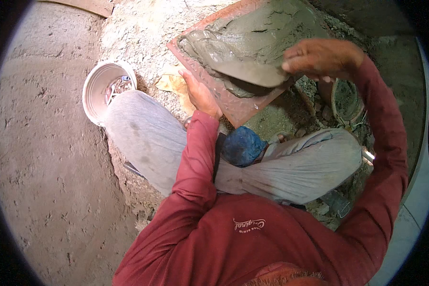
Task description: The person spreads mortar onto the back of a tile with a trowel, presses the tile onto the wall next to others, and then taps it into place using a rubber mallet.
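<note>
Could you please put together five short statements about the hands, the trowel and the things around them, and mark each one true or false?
1. The right hand holds a flat-bladed trowel. True.
2. The left hand grips the same trowel. False: it is open, at the edge of the reddish board.
3. A wet grey mix is spread on the board. True.
4. The blue bundle sits on top of the grey mix. False: it lies off the board, between the grey trouser legs.
5. The pale bucket on the person's left has some small items in it. True.
</note>
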The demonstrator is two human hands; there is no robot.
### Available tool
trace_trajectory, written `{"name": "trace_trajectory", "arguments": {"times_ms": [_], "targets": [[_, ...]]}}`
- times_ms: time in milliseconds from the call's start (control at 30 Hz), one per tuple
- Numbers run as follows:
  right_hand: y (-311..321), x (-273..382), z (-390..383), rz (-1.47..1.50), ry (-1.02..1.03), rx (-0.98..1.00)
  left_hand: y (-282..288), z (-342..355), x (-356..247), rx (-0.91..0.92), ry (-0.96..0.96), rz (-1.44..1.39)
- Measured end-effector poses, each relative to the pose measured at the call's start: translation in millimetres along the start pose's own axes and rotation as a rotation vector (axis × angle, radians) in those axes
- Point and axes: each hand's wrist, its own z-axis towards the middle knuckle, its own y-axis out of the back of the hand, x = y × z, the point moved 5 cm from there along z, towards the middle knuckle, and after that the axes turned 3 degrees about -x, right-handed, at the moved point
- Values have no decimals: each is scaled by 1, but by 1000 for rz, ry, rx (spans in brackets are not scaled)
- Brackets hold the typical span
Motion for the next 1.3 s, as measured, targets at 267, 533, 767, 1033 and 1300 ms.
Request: {"name": "trace_trajectory", "arguments": {"times_ms": [267, 533, 767, 1033, 1300], "targets": [[-45, -27, -41, -30, 94, 103, -10, -7, -10, 7, -109, 61], [-34, -11, -78, -912, 220, -608, -10, -2, -9, 40, -101, 23], [-40, -48, -79, -935, 300, -703, -27, -15, -15, 108, -30, -29], [-27, -106, -84, -791, 172, -842, -32, -18, -16, 147, -10, -23], [-40, -151, -93, -869, 96, -913, -40, -21, -17, 168, -15, 51]]}}
